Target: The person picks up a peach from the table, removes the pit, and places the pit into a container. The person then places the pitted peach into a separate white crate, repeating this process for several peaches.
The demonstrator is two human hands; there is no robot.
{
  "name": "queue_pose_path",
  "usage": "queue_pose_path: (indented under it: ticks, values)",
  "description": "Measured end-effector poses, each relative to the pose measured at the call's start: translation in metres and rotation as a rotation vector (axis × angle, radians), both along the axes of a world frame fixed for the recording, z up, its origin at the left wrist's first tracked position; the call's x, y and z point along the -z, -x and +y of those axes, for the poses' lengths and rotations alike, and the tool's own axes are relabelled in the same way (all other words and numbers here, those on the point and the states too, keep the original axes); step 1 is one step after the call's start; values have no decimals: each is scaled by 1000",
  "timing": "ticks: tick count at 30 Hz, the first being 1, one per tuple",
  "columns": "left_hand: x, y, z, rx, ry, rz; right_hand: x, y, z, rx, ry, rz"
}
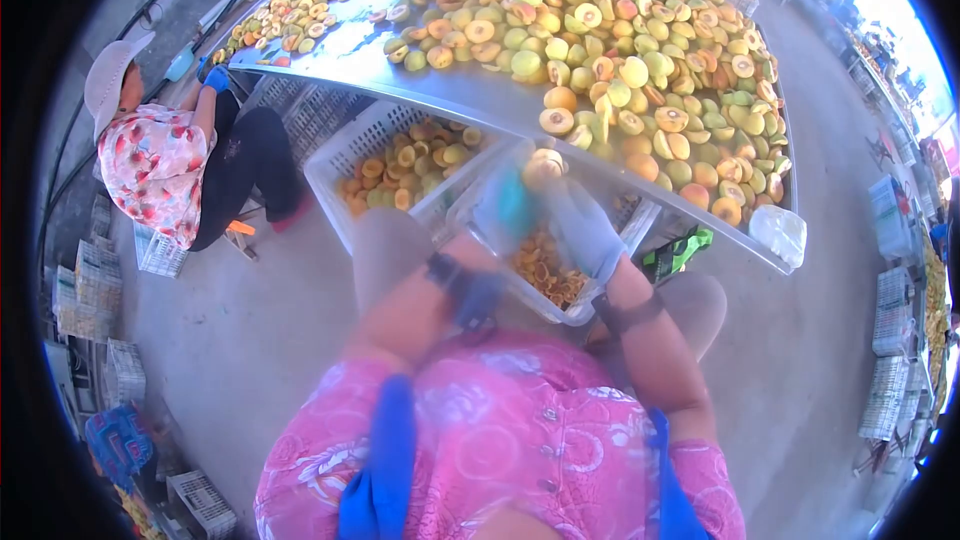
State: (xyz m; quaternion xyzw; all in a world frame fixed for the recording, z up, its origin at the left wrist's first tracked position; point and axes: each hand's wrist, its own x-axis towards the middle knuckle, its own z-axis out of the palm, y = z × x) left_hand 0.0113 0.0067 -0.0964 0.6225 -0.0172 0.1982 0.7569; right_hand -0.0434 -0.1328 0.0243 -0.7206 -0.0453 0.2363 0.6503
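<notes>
My right hand (583, 232), in a whitish glove, is closed with a pale orange stone fruit (543, 168) at its fingertips, by the table's near edge. Beside it is my left hand (512, 205) in a teal glove, smeared by motion; its fingers and anything in them cannot be made out. Under both hands stands a white crate (578, 316) between my knees, with small orange-brown pieces (545, 265) in it. To its left, a second white crate (325, 165) holds halved fruit (408, 162). Many cut yellow-green and orange fruits (670, 70) lie heaped on the metal table (465, 100).
At the left a person (155, 155) in a floral top sits at the same table, wearing blue gloves. A clear plastic container (778, 235) sits at the table's right corner, with a green-and-black bag (678, 253) below. Stacked crates (893, 310) line the right side.
</notes>
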Motion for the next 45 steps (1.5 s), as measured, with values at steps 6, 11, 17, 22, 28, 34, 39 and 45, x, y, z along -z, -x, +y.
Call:
queue_pose_path:
  ticks: [6,11,17,22,28,34,39,45]
  values:
    - [-36,23,6,395,720,146,5,6,10,-11,41,-8]
    - [-52,38,-4,171,724,301,48,3,19,37,99,-336]
    - [-69,49,-4,205,439,117,12,21,22,44,-9,-107]
    - [-66,43,5,318,609,326,22,26,20,28,-117,18]
    - [-73,46,6,275,338,168,28,21,10,-62,-361,349]
    - [-101,57,18,348,102,249,33,20,-2,-179,-335,331]
    - [-109,60,26,467,4,344,24,28,-7,-251,-253,346]
    - [-99,56,30,453,-379,355,23,36,1,-269,-354,469]
